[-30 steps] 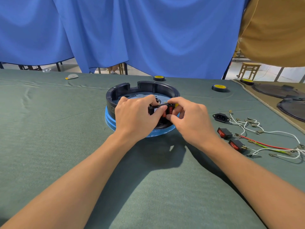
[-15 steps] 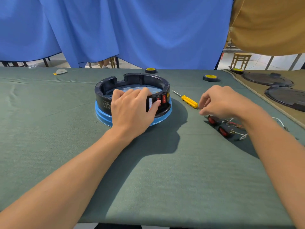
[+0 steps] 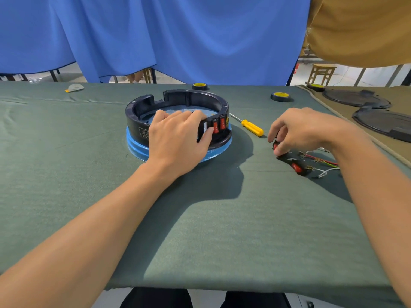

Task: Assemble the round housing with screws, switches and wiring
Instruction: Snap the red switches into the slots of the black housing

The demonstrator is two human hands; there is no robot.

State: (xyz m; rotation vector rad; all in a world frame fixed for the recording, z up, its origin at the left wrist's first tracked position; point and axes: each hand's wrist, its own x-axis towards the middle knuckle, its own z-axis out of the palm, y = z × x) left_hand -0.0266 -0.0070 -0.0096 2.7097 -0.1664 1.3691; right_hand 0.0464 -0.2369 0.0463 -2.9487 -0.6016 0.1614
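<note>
The housing (image 3: pixel 189 96) sits on the bench (image 3: pixel 222 218) under the left hand (image 3: pixel 175 138), whose fingers hook over its near rim while the thumb presses the wall beside two fitted switches (image 3: pixel 219 125). Well apart, beyond a screwdriver (image 3: pixel 252 128), the right hand (image 3: pixel 304 130) pinches a loose switch (image 3: pixel 275 147) beside the wires (image 3: pixel 320 160). Seating it cleanly likely means bracing the housing and pushing squarely into the next opening.

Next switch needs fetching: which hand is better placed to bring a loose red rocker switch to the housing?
Right. The right hand pinches a loose red rocker switch on the green cloth; the left hand grips the round black plastic housing by its wall, steadying it.
</note>
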